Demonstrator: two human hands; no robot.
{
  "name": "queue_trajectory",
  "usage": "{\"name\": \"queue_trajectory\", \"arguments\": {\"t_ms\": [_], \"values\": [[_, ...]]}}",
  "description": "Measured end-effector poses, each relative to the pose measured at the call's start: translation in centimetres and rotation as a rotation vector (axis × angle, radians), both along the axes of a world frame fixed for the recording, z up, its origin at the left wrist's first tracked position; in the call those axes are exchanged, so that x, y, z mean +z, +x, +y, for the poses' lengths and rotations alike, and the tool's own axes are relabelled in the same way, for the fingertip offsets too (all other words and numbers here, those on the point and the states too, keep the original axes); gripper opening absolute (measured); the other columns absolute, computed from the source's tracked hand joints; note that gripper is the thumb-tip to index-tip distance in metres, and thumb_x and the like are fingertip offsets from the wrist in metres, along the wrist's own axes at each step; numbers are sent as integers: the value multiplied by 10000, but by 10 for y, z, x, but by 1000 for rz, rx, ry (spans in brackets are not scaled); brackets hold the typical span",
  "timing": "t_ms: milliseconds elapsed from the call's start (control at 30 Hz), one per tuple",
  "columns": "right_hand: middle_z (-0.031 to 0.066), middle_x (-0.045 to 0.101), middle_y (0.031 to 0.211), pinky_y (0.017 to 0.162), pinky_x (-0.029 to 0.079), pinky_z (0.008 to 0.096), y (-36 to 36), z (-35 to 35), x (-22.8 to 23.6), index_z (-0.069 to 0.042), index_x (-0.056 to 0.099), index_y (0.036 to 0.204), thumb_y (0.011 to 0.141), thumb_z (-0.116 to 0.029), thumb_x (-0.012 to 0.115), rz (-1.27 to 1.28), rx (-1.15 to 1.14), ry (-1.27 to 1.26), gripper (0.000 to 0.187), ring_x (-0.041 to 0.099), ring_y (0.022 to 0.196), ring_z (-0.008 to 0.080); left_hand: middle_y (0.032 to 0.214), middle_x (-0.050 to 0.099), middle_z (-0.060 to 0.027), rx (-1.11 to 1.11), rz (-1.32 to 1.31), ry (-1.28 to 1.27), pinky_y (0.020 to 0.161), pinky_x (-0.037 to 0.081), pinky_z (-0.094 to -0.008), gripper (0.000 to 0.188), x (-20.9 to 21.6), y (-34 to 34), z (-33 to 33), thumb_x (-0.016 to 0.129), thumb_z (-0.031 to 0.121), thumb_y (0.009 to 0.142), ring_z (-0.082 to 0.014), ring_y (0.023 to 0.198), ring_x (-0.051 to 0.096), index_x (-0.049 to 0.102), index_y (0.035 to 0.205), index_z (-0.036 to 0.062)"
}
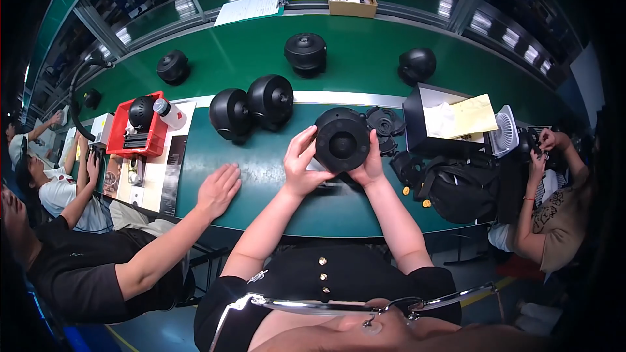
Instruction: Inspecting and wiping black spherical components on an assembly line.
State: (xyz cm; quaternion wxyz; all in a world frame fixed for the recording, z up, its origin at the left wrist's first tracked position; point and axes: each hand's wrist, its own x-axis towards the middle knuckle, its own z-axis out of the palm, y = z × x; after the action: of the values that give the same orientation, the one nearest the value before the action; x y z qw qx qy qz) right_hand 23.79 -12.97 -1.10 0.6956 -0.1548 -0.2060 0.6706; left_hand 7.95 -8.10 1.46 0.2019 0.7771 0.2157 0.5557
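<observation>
Between my two hands is a black round housing, held up over the green table. A ringed face with a dark round recess in its middle is turned up. My left hand grips its left side, thumb along the lower edge. On the opposite side my right hand is closed around it, partly hidden behind it. Just beyond and to the right lie black moulded parts. Two black rounded units stand side by side at the left.
A co-worker's hand rests flat on the table at my left. Further left is a red bin. A black box with papers, a black bag and a white fan stand right. More black units sit on the far green belt.
</observation>
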Motion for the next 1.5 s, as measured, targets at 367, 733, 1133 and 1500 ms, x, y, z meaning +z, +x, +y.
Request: {"name": "queue_trajectory", "arguments": {"t_ms": [367, 733, 1133, 1500], "values": [[99, 421, 1372, 1036, 362, 426, -2, 0, 4, -98, 366, 1365, 902, -614, 311, -20, 6, -64, 695, 418, 1257, 246, 1184, 548, -183, 19, 3, -41, 911, 474, -411, 626, -2, 0, 1, 839, 186, 487, -350, 1091, 545, 628, 1048, 7], [169, 546, 1136, 980, 375, 452, -42, -14, -3, -22, 632, 992, 776, -221, 636, -1971, -477, 301, 295, 475, 1127, 395, 1118, 596, -148, 220, -210, 90, 976, 409, -479, 590, 1, -49, -10, 808, 106, 530, -420, 1166, 491, 598, 1067, -22], [134, 633, 930, 779, 490, 296, -46, -13, 64, 11, 640, 1055, 754, 97, 565, -1480, -833, 179, 321, 625, 839, 227, 1124, 598, -139, 298, -89, 48, 1000, 371, -495, 594, -22, -69, -28, 794, 83, 504, -415, 1170, 488, 602, 1060, -3], [57, 638, 1111, 1001, 374, 475, -64, -37, 54, -99, 664, 1010, 729, -59, 574, -1855, -509, 938, 298, 559, 1135, 245, 1123, 605, -177, 257, -12, -34, 971, 400, -470, 537, -27, -76, -28, 790, 142, 590, -403, 1160, 506, 602, 1060, -36]]}}
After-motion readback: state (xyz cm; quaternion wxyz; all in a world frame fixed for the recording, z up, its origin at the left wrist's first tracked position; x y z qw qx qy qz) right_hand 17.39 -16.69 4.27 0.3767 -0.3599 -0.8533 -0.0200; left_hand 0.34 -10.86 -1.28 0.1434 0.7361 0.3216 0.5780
